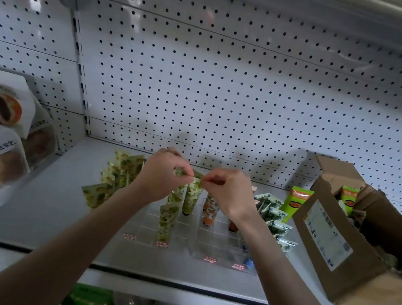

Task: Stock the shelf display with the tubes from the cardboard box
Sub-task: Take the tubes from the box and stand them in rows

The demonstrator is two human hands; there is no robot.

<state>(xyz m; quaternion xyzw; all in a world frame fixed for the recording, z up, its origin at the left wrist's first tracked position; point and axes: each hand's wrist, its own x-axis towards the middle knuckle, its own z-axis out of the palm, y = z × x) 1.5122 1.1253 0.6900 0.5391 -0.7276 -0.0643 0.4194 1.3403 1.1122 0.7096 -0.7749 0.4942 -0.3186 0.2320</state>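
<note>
A green-patterned tube (pixel 192 196) stands cap-down in the clear acrylic display rack (pixel 219 244) on the white shelf (pixel 46 200). My left hand (pixel 161 173) and my right hand (pixel 228 190) both pinch its flat top end from either side. More green tubes (pixel 167 221) stand in front of it, and orange-patterned tubes (pixel 209 211) stand to its right. Yellow-patterned tubes (pixel 117 173) fill the rack's left side and blue-green ones (pixel 275 218) its right. The open cardboard box (pixel 334 245) sits at the right, with a bright green tube (pixel 348 198) inside.
Another bright green tube (pixel 296 200) leans between the rack and the box. Bagged pastries (pixel 3 144) hang at the left. A white pegboard wall (pixel 228 80) backs the shelf. A lower shelf with green goods (pixel 107 304) shows below the front edge.
</note>
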